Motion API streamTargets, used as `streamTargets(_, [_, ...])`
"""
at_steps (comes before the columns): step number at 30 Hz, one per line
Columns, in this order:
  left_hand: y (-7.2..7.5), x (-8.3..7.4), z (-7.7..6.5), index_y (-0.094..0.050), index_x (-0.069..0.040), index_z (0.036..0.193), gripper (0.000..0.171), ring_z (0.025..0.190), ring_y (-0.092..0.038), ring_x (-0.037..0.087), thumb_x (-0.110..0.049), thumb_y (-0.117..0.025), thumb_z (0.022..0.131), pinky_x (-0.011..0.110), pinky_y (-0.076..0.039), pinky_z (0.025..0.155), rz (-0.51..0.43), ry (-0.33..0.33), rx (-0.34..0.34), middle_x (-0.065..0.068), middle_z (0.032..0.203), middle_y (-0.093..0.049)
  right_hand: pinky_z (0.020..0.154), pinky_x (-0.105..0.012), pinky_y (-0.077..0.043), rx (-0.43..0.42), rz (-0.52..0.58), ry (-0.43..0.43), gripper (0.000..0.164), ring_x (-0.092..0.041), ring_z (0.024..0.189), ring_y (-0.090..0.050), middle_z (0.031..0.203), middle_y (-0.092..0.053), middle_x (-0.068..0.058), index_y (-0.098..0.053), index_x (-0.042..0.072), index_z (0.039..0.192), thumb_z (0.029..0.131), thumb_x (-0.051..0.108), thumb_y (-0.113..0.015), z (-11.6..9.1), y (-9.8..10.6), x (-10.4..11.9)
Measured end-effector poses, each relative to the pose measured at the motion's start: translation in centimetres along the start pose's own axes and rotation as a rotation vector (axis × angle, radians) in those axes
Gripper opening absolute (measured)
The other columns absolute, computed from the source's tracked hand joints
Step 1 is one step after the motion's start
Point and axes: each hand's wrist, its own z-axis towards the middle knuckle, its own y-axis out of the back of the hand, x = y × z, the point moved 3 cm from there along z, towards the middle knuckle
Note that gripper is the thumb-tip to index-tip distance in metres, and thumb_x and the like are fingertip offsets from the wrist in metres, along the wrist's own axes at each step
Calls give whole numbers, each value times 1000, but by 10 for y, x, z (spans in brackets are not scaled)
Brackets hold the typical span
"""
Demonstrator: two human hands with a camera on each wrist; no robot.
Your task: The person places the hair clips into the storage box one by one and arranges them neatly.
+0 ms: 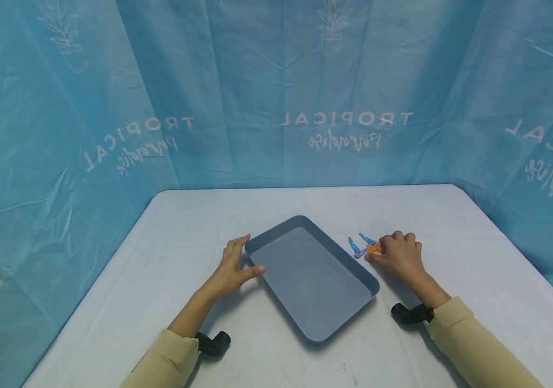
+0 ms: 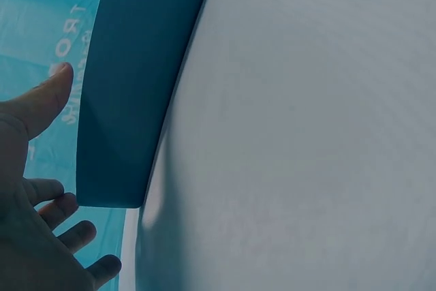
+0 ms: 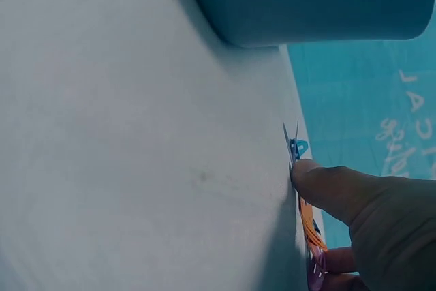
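Observation:
A grey rectangular tray (image 1: 311, 280) lies at an angle on the white table in the head view. At its far left corner is my left hand (image 1: 231, 272), fingers spread, thumb reaching over the rim. In the left wrist view, the left hand (image 2: 41, 189) sits beside the tray's wall (image 2: 136, 86). To the right of the tray, my right hand (image 1: 400, 256) pinches at a cluster of small blue, orange and purple plastic pieces (image 1: 373, 248). In the right wrist view, the right thumb (image 3: 327, 185) touches this cluster (image 3: 308, 219), which shows thin pointed ends; their kind is unclear.
White cloth covers the table (image 1: 198, 215). Blue printed curtains (image 1: 276, 97) rise behind it and along both sides. A black wrist-worn device (image 1: 214, 344) is on the left wrist, and another (image 1: 411, 313) on the right.

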Motion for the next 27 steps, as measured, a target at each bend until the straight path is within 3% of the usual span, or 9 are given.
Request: streamTargets(27, [-6, 6, 6, -13, -15, 152, 91, 143, -15, 37, -36, -70, 85, 62, -26, 108, -20, 1, 2, 14, 153, -14, 86, -56, -29, 10, -6, 25, 55, -43, 105, -39, 108, -55, -23, -62, -3, 117, 80, 36, -71, 1, -4, 1])
